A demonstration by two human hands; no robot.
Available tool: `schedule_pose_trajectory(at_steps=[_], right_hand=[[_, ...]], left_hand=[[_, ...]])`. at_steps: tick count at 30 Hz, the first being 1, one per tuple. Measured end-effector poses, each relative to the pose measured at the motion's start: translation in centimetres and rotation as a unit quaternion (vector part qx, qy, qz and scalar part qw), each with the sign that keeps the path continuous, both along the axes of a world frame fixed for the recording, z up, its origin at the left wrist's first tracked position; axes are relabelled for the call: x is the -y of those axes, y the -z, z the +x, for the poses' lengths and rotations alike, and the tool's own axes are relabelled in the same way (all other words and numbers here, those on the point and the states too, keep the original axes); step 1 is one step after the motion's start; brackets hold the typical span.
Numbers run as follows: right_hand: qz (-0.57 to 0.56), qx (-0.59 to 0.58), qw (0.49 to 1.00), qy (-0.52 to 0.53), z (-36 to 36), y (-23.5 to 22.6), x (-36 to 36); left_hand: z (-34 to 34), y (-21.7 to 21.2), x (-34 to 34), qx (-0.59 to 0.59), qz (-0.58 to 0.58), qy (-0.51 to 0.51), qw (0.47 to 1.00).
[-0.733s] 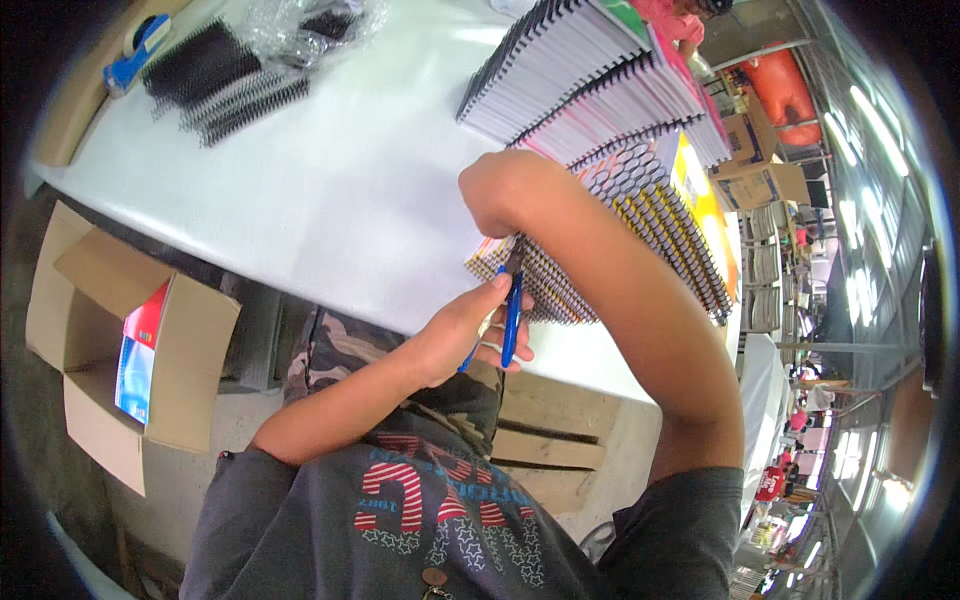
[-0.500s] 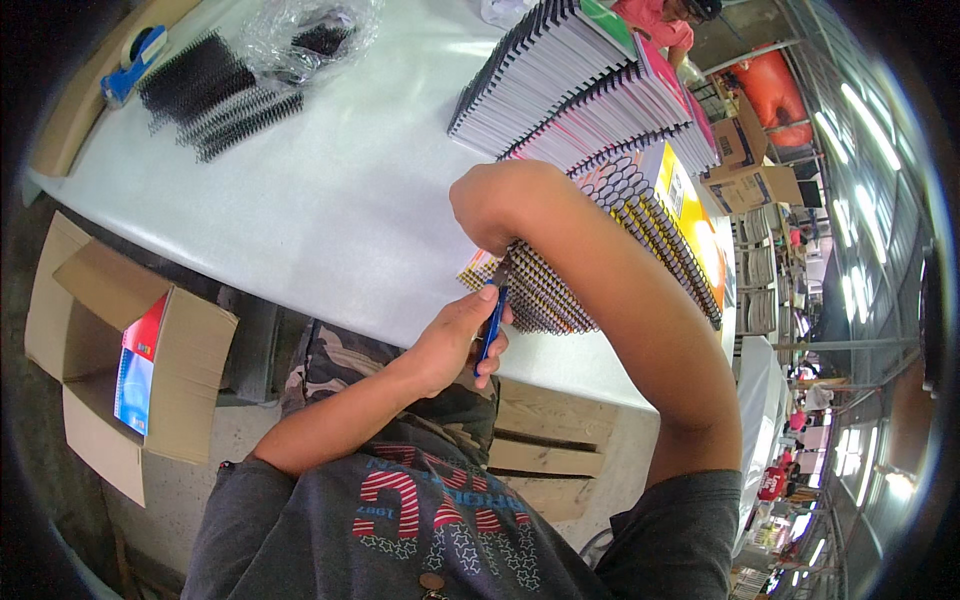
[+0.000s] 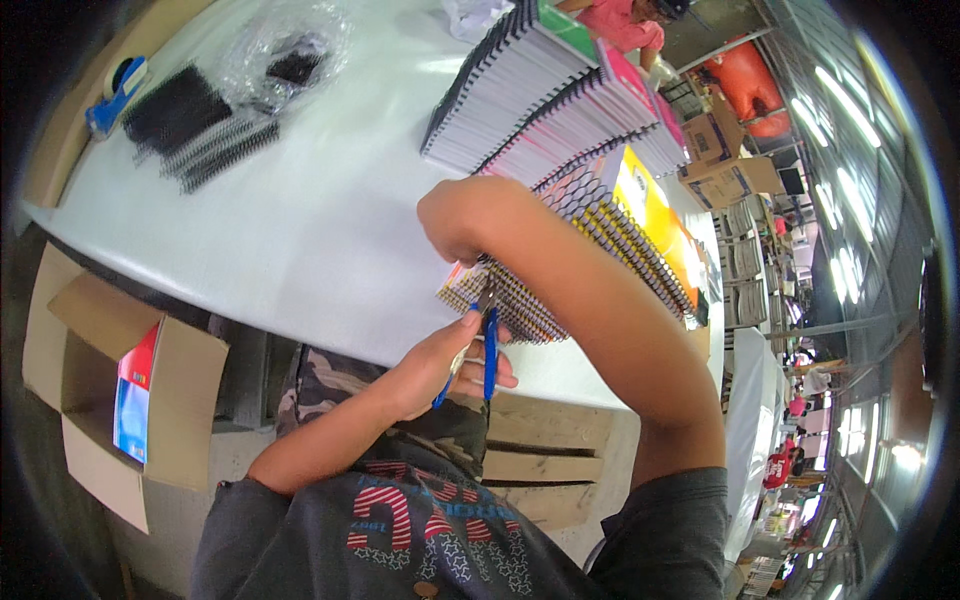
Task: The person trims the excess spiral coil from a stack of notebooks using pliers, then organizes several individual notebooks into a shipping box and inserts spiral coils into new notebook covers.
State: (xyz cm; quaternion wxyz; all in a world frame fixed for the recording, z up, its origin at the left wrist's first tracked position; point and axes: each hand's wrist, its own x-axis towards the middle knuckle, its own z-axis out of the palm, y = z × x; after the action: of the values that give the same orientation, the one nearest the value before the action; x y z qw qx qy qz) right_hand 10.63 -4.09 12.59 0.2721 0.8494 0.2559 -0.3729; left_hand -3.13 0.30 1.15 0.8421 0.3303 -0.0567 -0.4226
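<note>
My left hand (image 3: 432, 362) is closed on a pair of blue-handled pliers (image 3: 491, 350), whose handles stand apart. The metal jaws reach up to the near end of a stack of spiral-bound notebooks (image 3: 522, 312) with dark coils and yellow and orange covers. My right arm crosses above the stack. Bent sharply at the wrist, my right hand (image 3: 462, 218) is at the left end of the notebooks, just above the plier jaws. Its fingers are hidden behind the hand, and so is whatever they touch.
Taller stacks of coil-bound books (image 3: 530, 85) stand behind the notebooks. Loose black coils (image 3: 180, 110), a plastic bag (image 3: 290, 55) and a blue tape dispenser (image 3: 117, 100) lie at far left. Below, an open carton (image 3: 185, 390) holds books. A person in pink (image 3: 620, 25) is across the table.
The plier handles have spread apart in my left hand, with its fingers opened wider. The whole view has shifted slightly; my right hand stays at the notebooks' end.
</note>
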Motion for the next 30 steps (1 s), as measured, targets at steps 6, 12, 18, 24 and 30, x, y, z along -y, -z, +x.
schedule_pose_trajectory(at_steps=[6,12,18,24,30], right_hand=[[0.004,0.008,1.0,0.024,-0.6,-0.6,-0.1],[-0.008,0.028,1.0,-0.008,-1.7,-1.9,-0.7],[-0.009,0.0,1.0,-0.03,-0.3,-1.3,-0.3],[-0.016,-0.002,1.0,0.008,0.0,-1.0,-0.2],[0.0,0.002,1.0,0.024,0.0,-1.4,-0.1]], left_hand=[[0.2,0.3,0.7,-0.017,-0.011,-0.057,0.998],[-0.2,-0.2,0.6,-0.055,-0.031,-0.059,0.996],[-0.1,-0.2,-0.2,-0.009,-0.022,-0.018,1.0],[0.0,-0.7,0.5,0.025,-0.017,-0.016,0.999],[0.9,0.0,0.1,0.008,-0.032,-0.007,0.999]])
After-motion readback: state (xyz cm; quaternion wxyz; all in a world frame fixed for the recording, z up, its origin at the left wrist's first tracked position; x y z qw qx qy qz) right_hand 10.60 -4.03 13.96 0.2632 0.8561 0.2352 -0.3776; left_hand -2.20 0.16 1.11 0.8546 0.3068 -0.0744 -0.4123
